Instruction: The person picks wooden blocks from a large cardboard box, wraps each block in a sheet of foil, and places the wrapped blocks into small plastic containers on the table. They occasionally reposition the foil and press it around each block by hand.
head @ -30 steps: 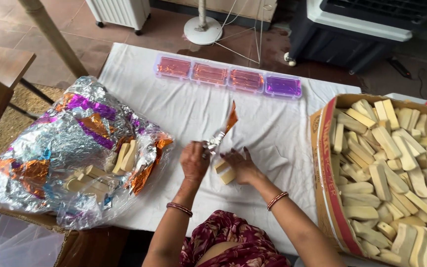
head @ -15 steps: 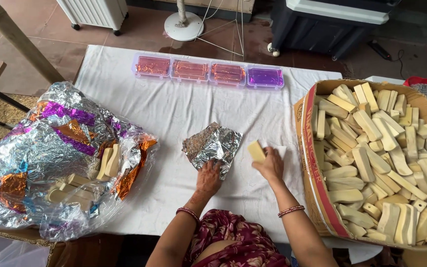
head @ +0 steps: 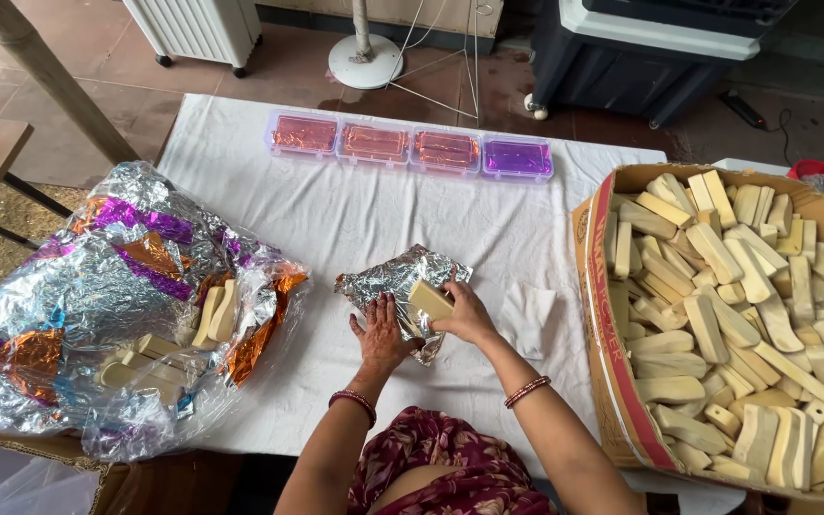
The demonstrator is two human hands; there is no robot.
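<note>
At a white-clothed desk (head: 336, 219), between a foil heap (head: 116, 305) and a full carton (head: 622, 381), a foil sheet (head: 388, 281) lies flat. The left hand (head: 381, 334) presses it open-palmed; the right hand (head: 464, 315) grips a pale bar (head: 428, 300), best centred squarely before folding.

The cardboard box (head: 622, 381) of pale bars runs off the right edge
</note>
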